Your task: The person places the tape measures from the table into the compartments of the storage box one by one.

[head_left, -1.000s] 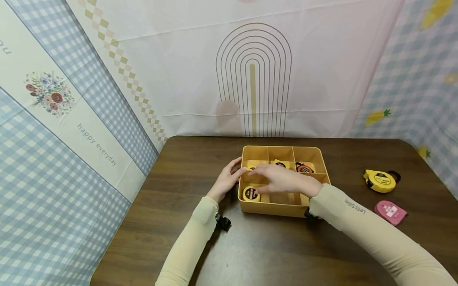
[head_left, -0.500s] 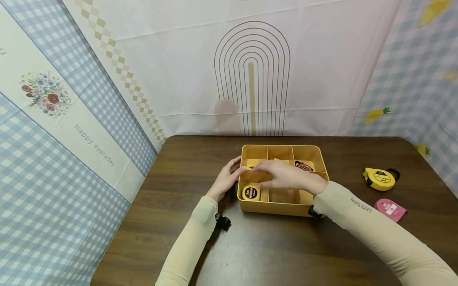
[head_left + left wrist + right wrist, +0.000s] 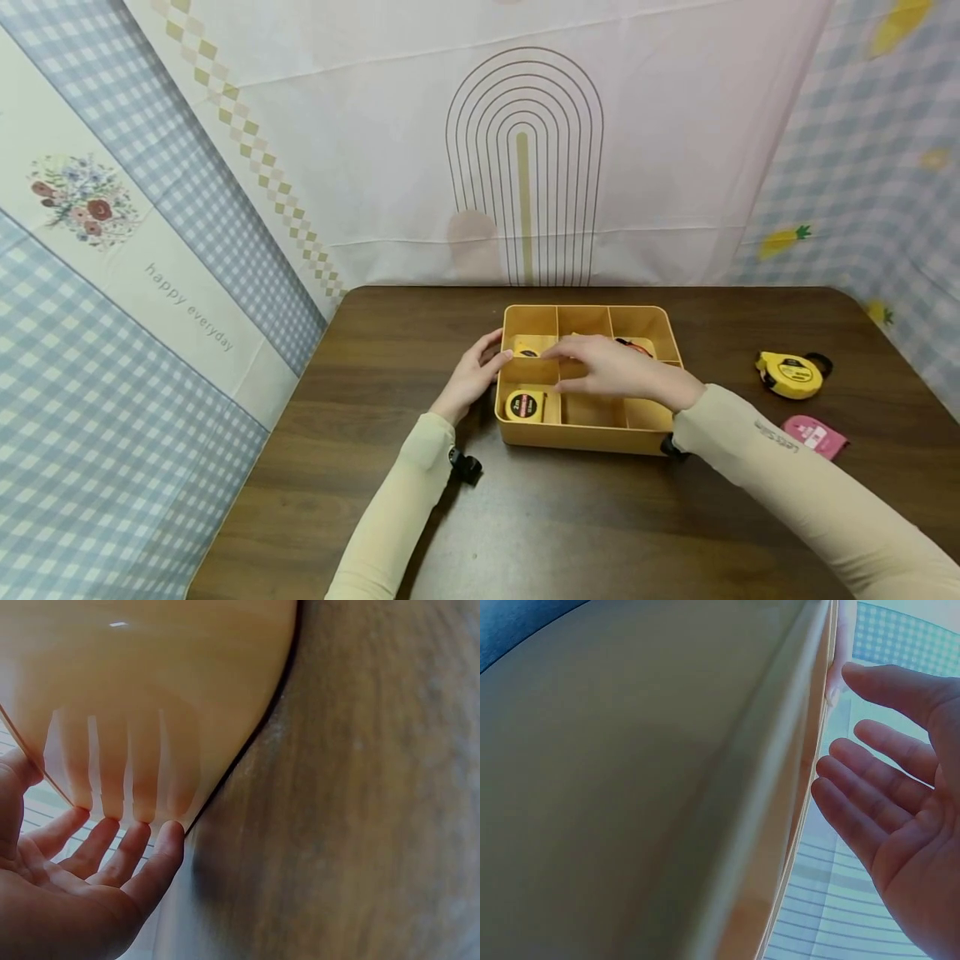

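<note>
A yellow divided box (image 3: 585, 438) stands on the table. My left hand (image 3: 471, 379) rests against its left end, fingertips on the outer wall and thumb at the rim; in the left wrist view the fingers (image 3: 124, 847) are nearly straight. My right hand (image 3: 611, 367) hovers over the middle of the box, fingers spread and nothing between them, as the right wrist view shows. A yellow tape measure (image 3: 524, 406) sits in the front left compartment. Another tape measure (image 3: 527, 351) shows in the back left one, and part of a black-and-orange one (image 3: 636, 345) in the back right. My right hand covers part of the back middle compartment.
Right of the box, a yellow tape measure (image 3: 791, 375) with a black strap lies on the brown wooden table (image 3: 570, 533). In front of it lies a pink tape measure (image 3: 816, 436), partly behind my right sleeve. Printed cloth (image 3: 375, 167) hangs behind the table.
My right hand has drifted right across the box, away from the front left tape measure, and its forearm covers more of the pink one. My left hand has stayed at the box's left end.
</note>
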